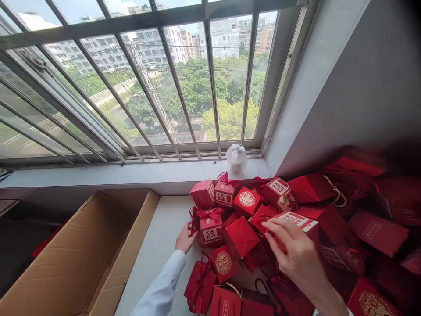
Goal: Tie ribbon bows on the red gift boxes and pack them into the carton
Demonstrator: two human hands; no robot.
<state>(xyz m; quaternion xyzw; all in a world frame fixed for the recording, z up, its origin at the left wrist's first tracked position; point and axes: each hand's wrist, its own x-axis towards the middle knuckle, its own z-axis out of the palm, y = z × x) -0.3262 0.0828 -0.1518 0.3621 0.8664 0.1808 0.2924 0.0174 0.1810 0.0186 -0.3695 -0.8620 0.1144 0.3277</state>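
Observation:
A heap of several red gift boxes (245,202) and red bags lies on a white table (158,245) under a barred window. My left hand (184,239), in a white sleeve, reaches to a ribboned red box (210,226) and touches its left side with curled fingers. My right hand (294,250) hovers over the pile, fingers bent down onto a red and white box (301,221). Whether either hand has a full grip is unclear.
An open cardboard carton (98,250) stands at the left of the table. A small white tied bag (236,158) sits on the windowsill (131,173). A grey wall (362,87) rises at the right, with more red boxes (378,232) piled in shadow below it.

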